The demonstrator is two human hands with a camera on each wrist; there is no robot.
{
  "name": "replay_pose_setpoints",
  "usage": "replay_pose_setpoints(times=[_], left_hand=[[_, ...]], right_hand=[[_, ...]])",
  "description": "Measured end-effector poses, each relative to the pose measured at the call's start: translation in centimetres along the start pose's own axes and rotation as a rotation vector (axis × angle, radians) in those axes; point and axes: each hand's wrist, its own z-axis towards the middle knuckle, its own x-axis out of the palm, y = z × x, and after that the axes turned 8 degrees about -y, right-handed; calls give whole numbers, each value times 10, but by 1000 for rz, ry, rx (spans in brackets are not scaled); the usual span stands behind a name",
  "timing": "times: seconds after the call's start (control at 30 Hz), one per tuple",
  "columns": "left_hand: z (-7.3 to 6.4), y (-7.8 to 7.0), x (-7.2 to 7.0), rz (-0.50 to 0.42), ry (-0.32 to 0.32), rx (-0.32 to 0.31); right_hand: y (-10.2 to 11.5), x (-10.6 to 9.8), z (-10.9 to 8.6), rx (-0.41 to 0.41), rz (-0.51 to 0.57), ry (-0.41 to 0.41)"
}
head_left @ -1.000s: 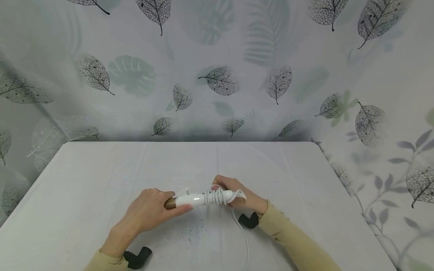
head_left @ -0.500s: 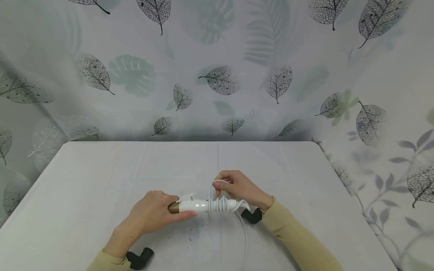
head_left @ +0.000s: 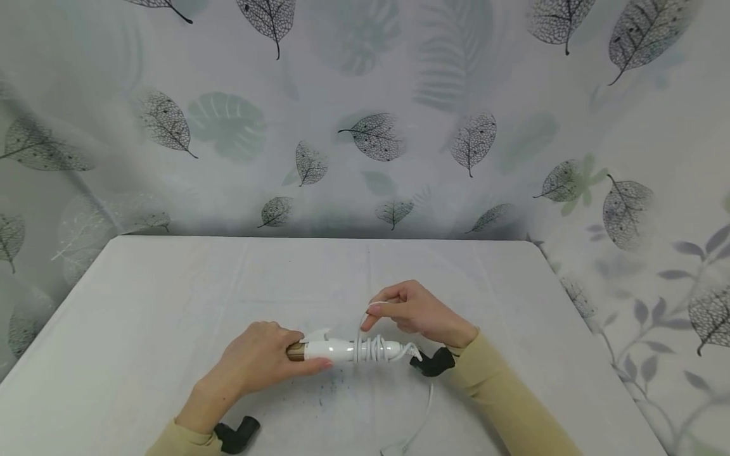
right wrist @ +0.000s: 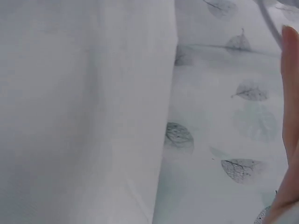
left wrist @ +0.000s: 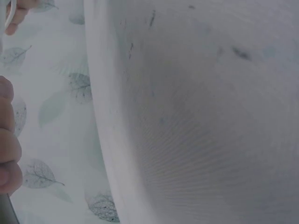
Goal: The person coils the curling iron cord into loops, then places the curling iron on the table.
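Screened-off spot, rm type unclear, white tbl (head_left: 171, 291), leaf-print sheeting (head_left: 422, 171) behind & both sides

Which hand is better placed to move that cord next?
Probably the right hand: it pinches the white cord wound round the white handle, while the left hand is busy gripping the adjoining brown part.

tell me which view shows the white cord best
The head view: it shows the white cord coiled around the white handle and in the right hand. The left wrist shows only a corner sliver; the right wrist, one short stretch.
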Motion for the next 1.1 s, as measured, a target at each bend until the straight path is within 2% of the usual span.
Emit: replay_pose_setpoints(times=[0.17,0.33,0.8,0.97,1.1], left_hand=[[0,0,0,32,16,-21],[0,0,2,57,21,-32],[0,0,3,65,17,-108],[1,-1,-1,54,31,-168],[1,1,-2,55,29,-219]], right_hand=[[6,-8,-4,-17,66,99],[11,-6,-7,-11,140,181],[25,16,-16,-21,110,149],[28,22,-19,-56,55,150],[31,26,-21,-66,-9,192]])
